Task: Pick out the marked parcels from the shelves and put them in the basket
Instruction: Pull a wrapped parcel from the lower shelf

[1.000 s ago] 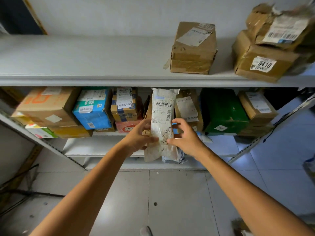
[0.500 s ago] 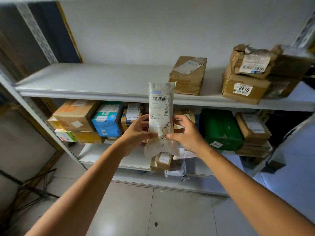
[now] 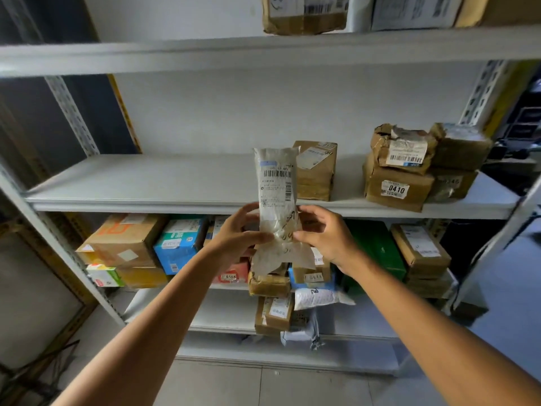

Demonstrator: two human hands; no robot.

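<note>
A long white plastic parcel with a barcode label and handwriting stands upright in front of the shelves. My left hand pinches its lower left side. My right hand pinches its lower right side. Both hands hold it level with the edge of the middle shelf. No basket is in view.
Brown boxes sit on the middle shelf, one right behind the parcel and a "0410" box at right. The lower shelf holds a brown box, a blue box, a green box and smaller parcels. More boxes sit on the top shelf.
Both hands have lifted the white parcel from the lower shelf level up to the middle shelf's edge. The view has tilted upward, showing the top shelf.
</note>
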